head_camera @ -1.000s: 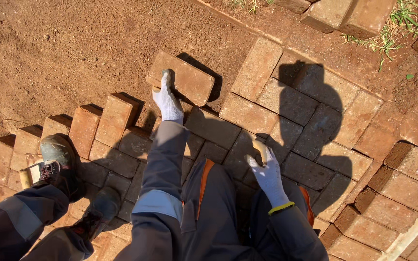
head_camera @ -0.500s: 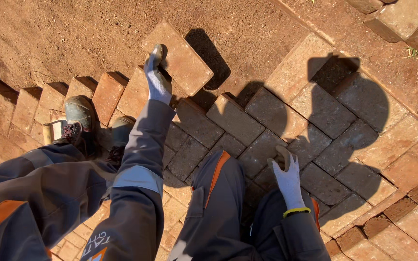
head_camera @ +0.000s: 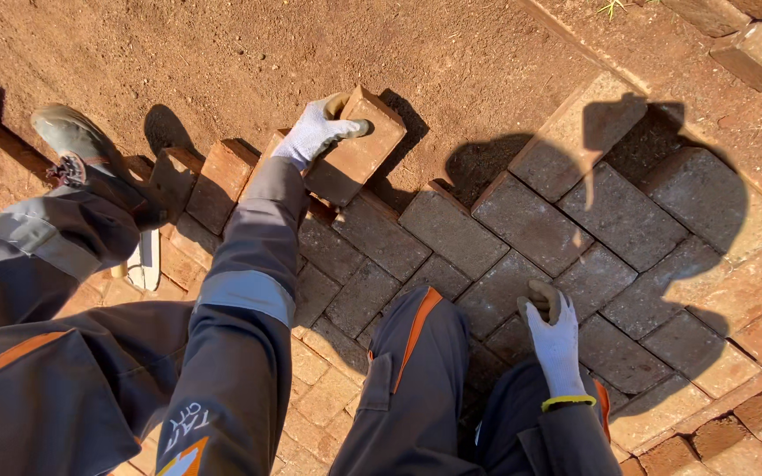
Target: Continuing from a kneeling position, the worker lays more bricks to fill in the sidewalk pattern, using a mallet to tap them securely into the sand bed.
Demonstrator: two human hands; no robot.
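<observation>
A reddish paving brick [head_camera: 359,145] sits tilted at the edge of the laid paving [head_camera: 522,229], where the bricks meet the bare red soil [head_camera: 249,53]. The left hand [head_camera: 315,132], in a pale work glove, grips it from the near side, fingers curled over its top edge and closed tight on it. The right hand [head_camera: 556,339], gloved too with a yellow cuff, rests on the shaded pavers by the knee, fingers loosely bent together, gripping nothing. A worn boot [head_camera: 77,145] stands to the left, just beside the unfinished row.
</observation>
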